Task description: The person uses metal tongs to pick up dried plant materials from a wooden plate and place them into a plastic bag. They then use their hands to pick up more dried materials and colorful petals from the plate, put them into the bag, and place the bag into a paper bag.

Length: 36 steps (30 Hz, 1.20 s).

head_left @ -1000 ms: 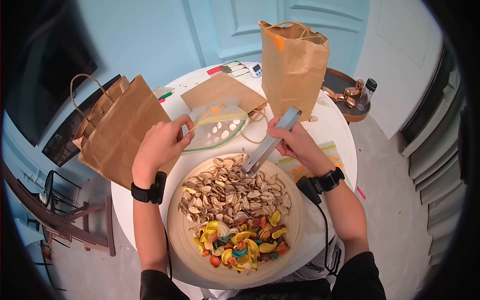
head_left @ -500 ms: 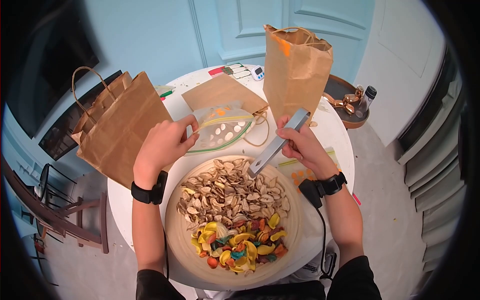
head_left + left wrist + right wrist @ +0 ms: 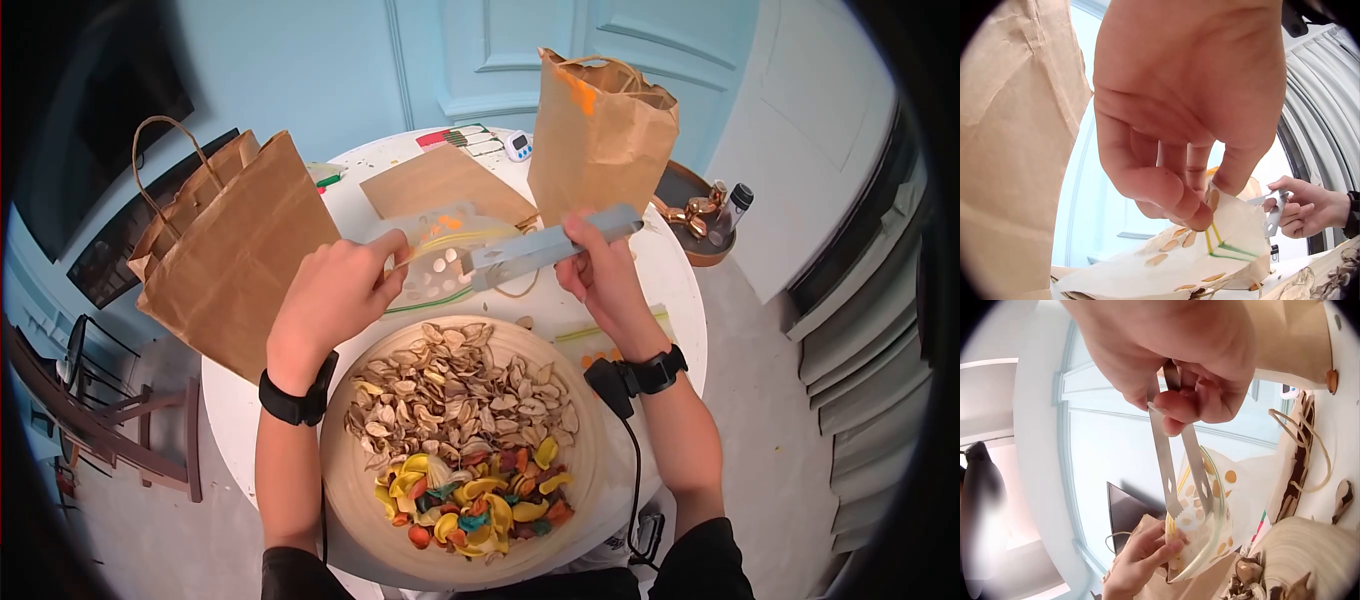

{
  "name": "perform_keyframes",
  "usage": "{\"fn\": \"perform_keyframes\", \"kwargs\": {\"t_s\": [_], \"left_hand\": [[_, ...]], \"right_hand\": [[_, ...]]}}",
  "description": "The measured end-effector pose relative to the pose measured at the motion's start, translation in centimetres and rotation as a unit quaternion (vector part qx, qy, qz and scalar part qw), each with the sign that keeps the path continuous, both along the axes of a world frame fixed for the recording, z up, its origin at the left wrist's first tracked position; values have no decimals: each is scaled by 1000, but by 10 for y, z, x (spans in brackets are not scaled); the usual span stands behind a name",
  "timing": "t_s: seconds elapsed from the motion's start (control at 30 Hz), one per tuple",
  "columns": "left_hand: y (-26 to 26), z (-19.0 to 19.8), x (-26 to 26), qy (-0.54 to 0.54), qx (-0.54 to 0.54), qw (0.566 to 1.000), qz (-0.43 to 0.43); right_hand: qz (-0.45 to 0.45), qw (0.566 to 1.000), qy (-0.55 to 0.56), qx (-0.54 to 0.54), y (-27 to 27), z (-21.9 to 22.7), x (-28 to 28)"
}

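Head: left hand (image 3: 335,300) pinches zip bag (image 3: 440,255) mouth near table's (image 3: 680,290) far edge, beyond bowl (image 3: 350,480); right hand (image 3: 600,270) grips tongs (image 3: 545,245), tips at the bag.
Left wrist: thumb and fingers (image 3: 1172,194) pinch the bag rim.
Right wrist: fingers (image 3: 1200,403) squeeze tongs, tips inside bag, a pale chip between them.

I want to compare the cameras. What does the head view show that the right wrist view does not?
Only the head view shows the colored pieces in the bowl and the timer. Only the right wrist view shows the tongs' tips at the bag mouth. Both show the left hand, right hand, tongs and zip bag.
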<state>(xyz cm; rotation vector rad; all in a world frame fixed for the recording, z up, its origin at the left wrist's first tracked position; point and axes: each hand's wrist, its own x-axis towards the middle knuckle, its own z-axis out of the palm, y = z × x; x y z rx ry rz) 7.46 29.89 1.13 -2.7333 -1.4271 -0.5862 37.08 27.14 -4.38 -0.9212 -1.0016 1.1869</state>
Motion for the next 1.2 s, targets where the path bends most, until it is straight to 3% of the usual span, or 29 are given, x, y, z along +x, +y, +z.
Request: {"fn": "perform_keyframes", "kwargs": {"t_s": [0.1, 0.2, 0.3, 0.4, 0.5, 0.6, 0.7, 0.8, 0.9, 1.2], "left_hand": [[5, -1, -2, -42, 8, 999, 13], [5, 1, -1, -42, 45, 997, 48], [4, 3, 2, -64, 56, 994, 69], [1, 6, 4, -104, 87, 987, 84], [5, 8, 3, -171, 69, 978, 100], [10, 6, -2, -243, -16, 964, 105], [12, 6, -5, -247, -15, 961, 124], [7, 10, 0, -164, 77, 973, 143], [8, 5, -7, -65, 36, 997, 2], [-5, 13, 0, -35, 37, 998, 36]], "right_hand": [[-4, 1000, 4, -10, -9, -4, 3], [13, 999, -35, -32, -21, 0, 5], [42, 987, -150, -41, -25, 2, 3], [31, 987, -155, -23, -30, 2, -1], [7, 989, -147, -33, -32, 6, 2], [-6, 989, -142, -34, -30, 5, 6], [-20, 985, -169, -12, -24, -4, 11], [-20, 981, -192, -15, -28, -2, 6], [44, 980, -190, -32, -29, -5, 3], [71, 987, -136, -55, -27, -5, -1]]}}
